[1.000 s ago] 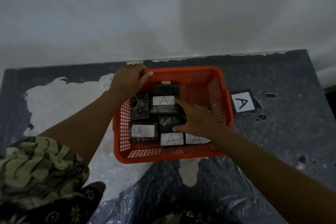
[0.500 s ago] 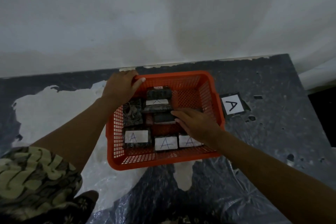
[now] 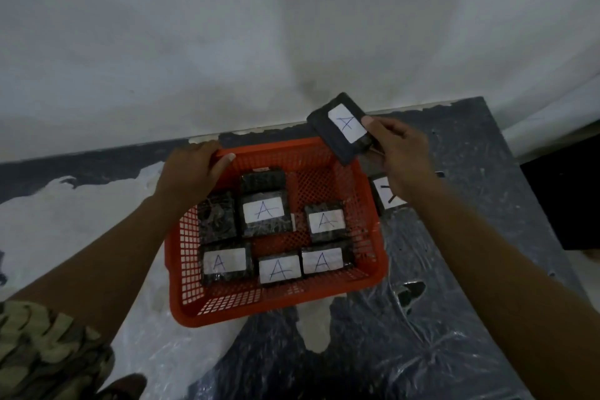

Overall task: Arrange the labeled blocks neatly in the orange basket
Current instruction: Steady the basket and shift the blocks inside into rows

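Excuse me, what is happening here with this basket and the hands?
A person is sorting dark blocks with paper "A" labels into an orange basket on a table. The left hand grips the basket's far rim. The right hand holds one labeled block in the air above the basket's far right corner. Seven blocks lie inside; five show labels, and the middle is bare. A labeled card lies on the table to the right, partly hidden by the right hand.

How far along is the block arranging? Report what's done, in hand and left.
Done: several blocks lie flat in the orange basket, five with A labels up, like the front-left block. In hand: the right hand holds a labeled block over the far right corner; the left hand grips the far rim. Left: placing it, perhaps in the bare far-right floor; the A card lies outside.
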`<state>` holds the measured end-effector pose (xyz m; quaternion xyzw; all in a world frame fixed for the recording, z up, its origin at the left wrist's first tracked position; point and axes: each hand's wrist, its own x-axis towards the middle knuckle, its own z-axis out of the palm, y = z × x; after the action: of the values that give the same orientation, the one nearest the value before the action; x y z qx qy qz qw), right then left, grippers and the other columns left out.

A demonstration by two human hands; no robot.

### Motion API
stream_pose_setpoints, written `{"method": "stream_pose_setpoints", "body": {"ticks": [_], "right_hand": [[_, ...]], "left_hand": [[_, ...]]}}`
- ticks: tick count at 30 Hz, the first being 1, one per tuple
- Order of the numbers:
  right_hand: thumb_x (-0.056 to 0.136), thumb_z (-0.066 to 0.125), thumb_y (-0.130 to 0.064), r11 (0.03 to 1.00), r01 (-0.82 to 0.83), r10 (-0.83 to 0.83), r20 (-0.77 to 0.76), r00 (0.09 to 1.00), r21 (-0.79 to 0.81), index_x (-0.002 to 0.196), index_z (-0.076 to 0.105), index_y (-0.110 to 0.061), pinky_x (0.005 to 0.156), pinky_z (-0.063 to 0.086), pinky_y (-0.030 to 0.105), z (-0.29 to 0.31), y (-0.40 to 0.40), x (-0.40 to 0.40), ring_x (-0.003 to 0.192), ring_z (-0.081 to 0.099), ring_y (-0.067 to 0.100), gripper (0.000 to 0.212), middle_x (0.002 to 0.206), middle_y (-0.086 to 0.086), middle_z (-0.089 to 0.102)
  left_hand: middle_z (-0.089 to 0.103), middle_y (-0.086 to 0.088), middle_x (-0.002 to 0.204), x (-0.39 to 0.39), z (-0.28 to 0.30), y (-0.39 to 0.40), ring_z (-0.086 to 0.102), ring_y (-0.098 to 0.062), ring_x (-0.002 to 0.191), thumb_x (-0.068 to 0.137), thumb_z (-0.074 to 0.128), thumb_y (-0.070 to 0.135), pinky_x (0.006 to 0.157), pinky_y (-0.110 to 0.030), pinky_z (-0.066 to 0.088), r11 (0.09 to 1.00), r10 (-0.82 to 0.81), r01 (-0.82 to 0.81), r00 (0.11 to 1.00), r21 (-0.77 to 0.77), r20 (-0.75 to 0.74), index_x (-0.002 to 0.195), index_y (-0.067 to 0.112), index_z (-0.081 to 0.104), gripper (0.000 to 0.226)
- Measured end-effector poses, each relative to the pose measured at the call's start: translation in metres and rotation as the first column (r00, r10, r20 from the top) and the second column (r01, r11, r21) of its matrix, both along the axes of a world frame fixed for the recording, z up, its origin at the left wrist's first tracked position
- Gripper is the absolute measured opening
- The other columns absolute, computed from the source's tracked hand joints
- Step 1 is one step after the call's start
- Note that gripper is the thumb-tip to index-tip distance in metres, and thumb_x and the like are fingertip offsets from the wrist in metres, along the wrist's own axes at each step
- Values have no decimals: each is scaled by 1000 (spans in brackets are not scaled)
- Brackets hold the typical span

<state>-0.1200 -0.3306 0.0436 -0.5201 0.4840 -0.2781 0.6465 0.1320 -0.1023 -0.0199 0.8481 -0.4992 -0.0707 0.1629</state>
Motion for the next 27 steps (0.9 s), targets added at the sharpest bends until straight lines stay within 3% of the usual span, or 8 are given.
{"method": "stream_pose_setpoints", "body": {"ticks": [4, 7, 11, 13, 16, 19, 23, 27], "right_hand": [[92, 69, -9, 980, 198, -198, -1, 980, 0, 111, 68, -1, 88, 60, 41, -16, -26, 5, 102, 71, 28, 21, 112, 20, 71], [93, 66, -8, 933, 356, -359, -118, 926, -48, 115, 68, -3, 89, 60, 39, -38, -38, 9, 101, 70, 26, 22, 112, 17, 71], [95, 60, -7, 969, 216, -245, -364, 898, -118, 116, 68, -7, 68, 55, 22, -65, -41, 12, 89, 66, 20, 22, 108, 14, 71], [96, 57, -8, 983, 144, -181, -446, 876, -116, 115, 68, -9, 63, 52, 22, -73, -42, 11, 88, 66, 21, 22, 108, 13, 70], [94, 56, -3, 996, 3, -52, -557, 829, -90, 119, 68, -7, 76, 61, 38, -84, -43, 8, 95, 69, 26, 29, 112, 15, 71], [92, 56, 1, 995, -38, -20, -569, 822, -89, 119, 67, -2, 87, 60, 48, -85, -40, 7, 97, 69, 30, 29, 113, 20, 71], [94, 53, -12, 931, -104, -117, -557, 822, -349, 107, 69, -5, 85, 57, 51, -68, -28, 13, 90, 68, 29, 21, 100, 17, 71], [96, 54, -18, 722, -155, -163, -384, 909, -674, 112, 69, -13, 89, 53, 30, -44, 12, 28, 100, 64, 17, 22, 109, 6, 71]], "left_hand": [[70, -19, 103, 0, 0, -1, 67, -36, 85, 96, 45, 50, 78, -46, 55, 1000, 2, -2, 1000, 23, 8, 117, 9, 60, 49], [70, -19, 100, -2, 1, -1, 67, -35, 83, 96, 45, 49, 77, -45, 55, 1000, -1, 1, 1000, 15, 17, 114, 8, 60, 47], [70, -20, 100, -3, 3, -2, 66, -36, 84, 97, 46, 47, 79, -45, 53, 999, 7, -8, 999, 32, 36, 113, 7, 60, 46], [69, -20, 99, -4, 4, -2, 66, -35, 84, 97, 45, 47, 79, -46, 53, 999, 4, -6, 999, 33, 35, 112, 7, 60, 45], [70, -20, 98, -3, 3, -2, 67, -35, 81, 97, 45, 47, 77, -44, 54, 1000, -3, 2, 999, 26, 46, 111, 6, 60, 46], [70, -19, 95, -4, 3, -2, 67, -33, 78, 97, 43, 49, 74, -42, 55, 999, -5, 4, 999, 32, 44, 108, 7, 60, 47], [70, -18, 97, -4, 4, -2, 66, -32, 81, 97, 42, 51, 77, -44, 55, 999, 4, -5, 999, 43, 33, 110, 8, 60, 48], [70, -18, 98, -4, 4, 0, 67, -32, 81, 96, 41, 52, 77, -45, 55, 999, 7, -8, 1000, 47, 12, 111, 9, 59, 50]]}}
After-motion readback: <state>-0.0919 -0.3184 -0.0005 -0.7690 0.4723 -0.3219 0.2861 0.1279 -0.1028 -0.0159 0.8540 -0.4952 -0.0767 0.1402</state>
